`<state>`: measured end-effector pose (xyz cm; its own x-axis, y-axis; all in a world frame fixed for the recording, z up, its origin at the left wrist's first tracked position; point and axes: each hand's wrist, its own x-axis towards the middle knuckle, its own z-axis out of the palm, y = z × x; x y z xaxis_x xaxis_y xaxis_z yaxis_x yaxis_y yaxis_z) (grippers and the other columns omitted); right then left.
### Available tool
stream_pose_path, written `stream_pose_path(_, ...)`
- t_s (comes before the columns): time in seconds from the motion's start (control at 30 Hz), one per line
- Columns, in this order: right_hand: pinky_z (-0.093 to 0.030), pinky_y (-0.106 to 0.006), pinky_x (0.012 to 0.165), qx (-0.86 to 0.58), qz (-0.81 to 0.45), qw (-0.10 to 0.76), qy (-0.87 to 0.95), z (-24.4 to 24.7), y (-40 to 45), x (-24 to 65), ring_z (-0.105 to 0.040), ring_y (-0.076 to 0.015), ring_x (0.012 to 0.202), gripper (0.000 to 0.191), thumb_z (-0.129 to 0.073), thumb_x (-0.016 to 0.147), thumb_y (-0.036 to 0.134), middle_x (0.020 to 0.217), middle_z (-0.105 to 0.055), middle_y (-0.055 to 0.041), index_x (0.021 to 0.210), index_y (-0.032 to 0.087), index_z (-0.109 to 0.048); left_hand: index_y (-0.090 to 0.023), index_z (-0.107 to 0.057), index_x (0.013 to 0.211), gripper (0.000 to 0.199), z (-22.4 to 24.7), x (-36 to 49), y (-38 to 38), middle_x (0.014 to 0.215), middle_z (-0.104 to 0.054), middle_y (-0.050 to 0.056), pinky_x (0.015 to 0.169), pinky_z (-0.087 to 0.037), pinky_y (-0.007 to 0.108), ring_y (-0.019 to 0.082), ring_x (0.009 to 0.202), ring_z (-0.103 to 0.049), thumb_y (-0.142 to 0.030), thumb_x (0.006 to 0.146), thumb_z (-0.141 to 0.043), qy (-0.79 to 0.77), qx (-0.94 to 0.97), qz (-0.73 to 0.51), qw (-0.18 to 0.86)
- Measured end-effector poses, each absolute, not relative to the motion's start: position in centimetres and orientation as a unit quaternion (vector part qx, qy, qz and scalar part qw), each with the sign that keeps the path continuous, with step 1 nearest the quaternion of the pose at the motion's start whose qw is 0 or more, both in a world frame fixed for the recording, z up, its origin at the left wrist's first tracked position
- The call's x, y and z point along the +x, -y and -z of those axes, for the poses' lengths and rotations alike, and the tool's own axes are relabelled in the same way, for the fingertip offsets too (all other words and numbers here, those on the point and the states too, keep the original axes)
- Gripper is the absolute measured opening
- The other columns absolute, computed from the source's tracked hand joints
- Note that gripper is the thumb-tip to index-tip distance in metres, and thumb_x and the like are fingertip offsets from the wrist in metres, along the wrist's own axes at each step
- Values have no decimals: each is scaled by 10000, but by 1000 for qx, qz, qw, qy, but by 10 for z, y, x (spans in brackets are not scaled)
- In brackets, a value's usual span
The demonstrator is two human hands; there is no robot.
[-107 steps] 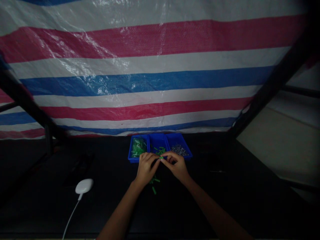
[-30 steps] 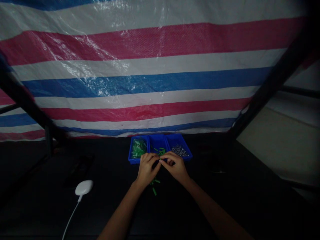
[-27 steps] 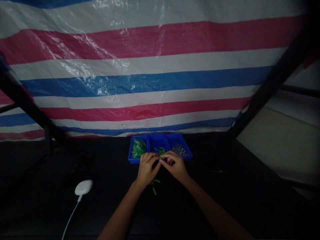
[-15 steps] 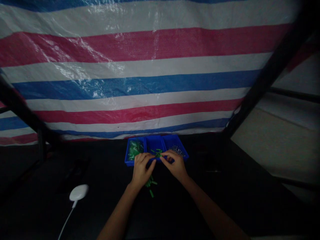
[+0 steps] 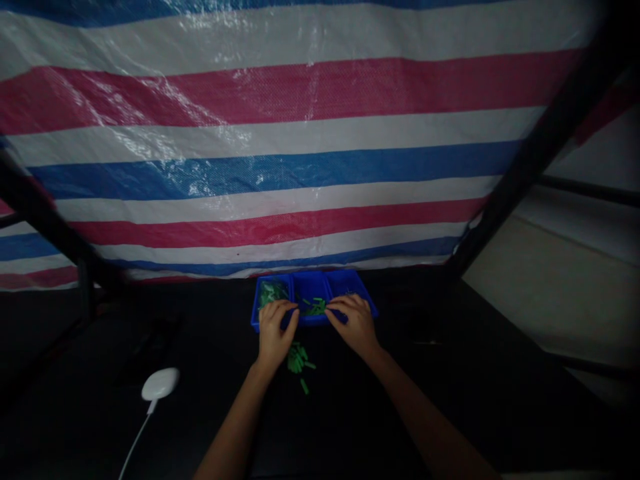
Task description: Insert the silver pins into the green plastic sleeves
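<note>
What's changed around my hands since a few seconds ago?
Your left hand has moved left and your right hand slightly right, parting at the near edge of the blue tray. The green piece pinched between them no longer shows there; whether either hand kept it, I cannot tell. More of the green pile on the table is uncovered. The blue tray and white device stayed put.

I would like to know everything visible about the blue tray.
The blue tray looks plastic, with three compartments side by side. It stands upright on the black table, near the striped sheet. It holds a greenish bag at left and green pieces in the middle; the right hand partly hides the right side. Whether either hand touches it is unclear.
</note>
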<state>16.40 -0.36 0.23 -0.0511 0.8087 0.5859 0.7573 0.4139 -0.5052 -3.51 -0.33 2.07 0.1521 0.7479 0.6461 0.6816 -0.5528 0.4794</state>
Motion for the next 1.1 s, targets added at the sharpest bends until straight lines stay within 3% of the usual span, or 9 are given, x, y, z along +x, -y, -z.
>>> stream_pose_path(0.2,-423,-305,748,-457,-75,436,771,-13,15,156,-569,-169,801,158,-529,825,248,854,-654,-36,875,226,-677,-213,-622,901,129,-21,-38,2,923,-634,37,828,-395,367,195,917,-569,-257,834,-520,-479,741,-470,38)
stream_pose_path(0.3,-429,-247,643,-420,-132,384,811,-14,22,150,-587,-131,686,179,-514,834,243,790,-651,-12,914,240,-674,-212,-615,898,126,-22,-41,0,916,-636,36,829,-403,369,196,912,-573,-266,835,-520,-485,725,-487,42)
stream_pose_path(0.47,-397,-223,591,-391,-181,280,858,-7,25,147,-592,-123,635,199,-632,740,321,725,-649,13,917,246,-684,-206,-609,878,125,-24,-42,0,905,-632,37,838,-405,364,195,915,-566,-272,844,-508,-501,706,-498,55)
stream_pose_path(0.73,-345,-210,560,-377,-210,214,876,-11,30,142,-575,-121,650,333,-642,729,399,766,-625,22,1043,291,-648,-204,-606,885,129,-23,-39,-1,906,-628,35,833,-397,357,191,904,-568,-264,850,-497,-496,711,-495,56)
stream_pose_path(1.1,-348,-208,570,-368,-198,204,885,-9,32,137,-576,-121,675,330,-606,775,373,830,-609,11,1100,319,-624,-208,-606,887,117,-22,-38,0,909,-622,36,824,-394,364,193,905,-561,-253,845,-507,-496,727,-473,55)
